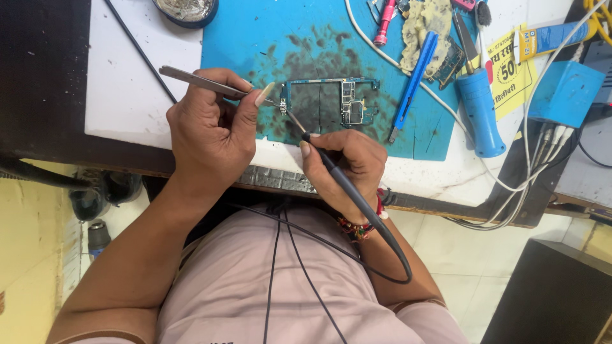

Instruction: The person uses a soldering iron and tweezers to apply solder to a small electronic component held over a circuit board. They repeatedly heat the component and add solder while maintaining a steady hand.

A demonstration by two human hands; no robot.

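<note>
From my remote seat I see pale floor tiles at far left, then the white worktop with its stained blue mat. My left hand pinches metal tweezers at the circuit board lying mid-mat. My right hand grips a corded soldering iron, tip on the board's left end. Farther right lie a blue-handled tool and white cables.

Just one cam, head-mounted, looking pretty much straight down, close over the blue work mat at the bench edge; wearer's chest and forearms fill the bottom half.
</note>
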